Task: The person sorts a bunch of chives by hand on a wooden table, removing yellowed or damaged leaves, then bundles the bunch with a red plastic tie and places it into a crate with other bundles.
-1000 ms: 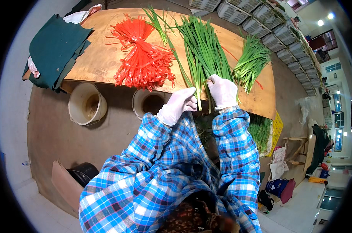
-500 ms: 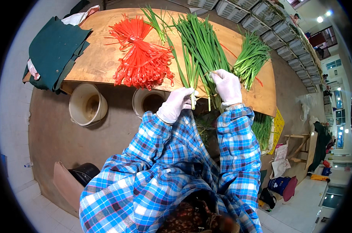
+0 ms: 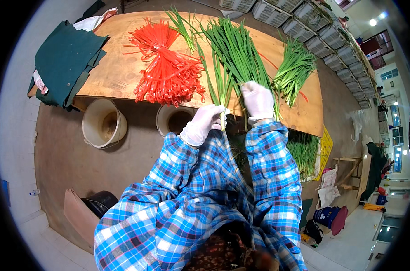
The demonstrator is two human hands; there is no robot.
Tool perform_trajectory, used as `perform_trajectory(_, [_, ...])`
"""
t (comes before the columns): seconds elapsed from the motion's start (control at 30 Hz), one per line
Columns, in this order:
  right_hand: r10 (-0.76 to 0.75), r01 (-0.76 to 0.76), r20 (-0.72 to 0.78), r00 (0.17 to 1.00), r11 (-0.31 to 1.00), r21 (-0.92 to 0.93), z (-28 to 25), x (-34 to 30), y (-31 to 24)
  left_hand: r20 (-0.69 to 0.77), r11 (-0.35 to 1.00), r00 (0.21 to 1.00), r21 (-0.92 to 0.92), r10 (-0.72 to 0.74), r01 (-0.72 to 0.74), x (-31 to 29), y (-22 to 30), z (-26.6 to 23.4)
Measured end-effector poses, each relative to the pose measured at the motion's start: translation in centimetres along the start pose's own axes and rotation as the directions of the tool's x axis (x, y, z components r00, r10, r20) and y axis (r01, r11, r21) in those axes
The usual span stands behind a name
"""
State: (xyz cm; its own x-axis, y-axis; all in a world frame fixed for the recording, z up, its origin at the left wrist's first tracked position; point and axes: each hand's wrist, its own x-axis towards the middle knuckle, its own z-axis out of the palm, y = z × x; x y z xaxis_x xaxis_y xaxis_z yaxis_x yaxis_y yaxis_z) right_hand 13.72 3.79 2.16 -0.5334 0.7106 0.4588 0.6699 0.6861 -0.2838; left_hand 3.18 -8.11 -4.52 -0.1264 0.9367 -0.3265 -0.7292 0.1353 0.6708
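left hand point(image 3: 206, 123): white-gloved, closed around the root ends of a small bunch of green chives point(image 3: 218, 86) at frame centre, at the near edge of the wooden table point(image 3: 119, 77).
right hand point(image 3: 258, 100): gloved, fingers pressed onto the main chive pile point(image 3: 236, 49) just right of the bunch.
ties: red strip ties point(image 3: 166, 70) lie upper centre-left, none seen round the held bunch.
progress: bunch judged gathered, not bound; a separate chive bunch point(image 3: 295, 67) lies upper right.
change: right hand has been lifted further up the pile; bunch is held more upright.
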Motion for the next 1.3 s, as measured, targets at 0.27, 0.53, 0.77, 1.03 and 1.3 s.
perform_trajectory(0.27, [0.418, -0.355, 0.109, 0.902, 0.575, 0.737, -13.6, -1.2, -2.5, 0.039, 0.999, 0.998, -0.018, -0.047, 0.048, 0.0, -0.1, -0.5])
perform_trajectory(0.53, [0.150, -0.278, 0.390, 0.908, 0.914, 0.295, -15.4, -13.4, 4.9, 0.109, 0.993, 0.991, -0.079, -0.079, 0.088, 1.6, -0.9, 0.4])
perform_trajectory(0.77, [0.109, -0.124, 0.151, 0.983, 0.988, 0.095, -11.1, -14.7, 5.7, 0.159, 0.983, 0.982, -0.140, -0.098, 0.121, 4.2, -1.8, 1.6])
perform_trajectory(1.03, [0.285, -0.268, 0.227, 0.931, 0.958, -0.103, -3.8, -11.4, 5.7, 0.029, 1.000, 0.999, 0.009, -0.016, 0.016, 3.8, -2.0, 3.9])
perform_trajectory(1.3, [0.389, -0.642, 0.526, 0.757, 0.592, 0.487, -4.2, -10.5, 1.3, 0.032, 0.998, 0.999, 0.049, 0.028, -0.030, 3.5, -1.7, 3.6])
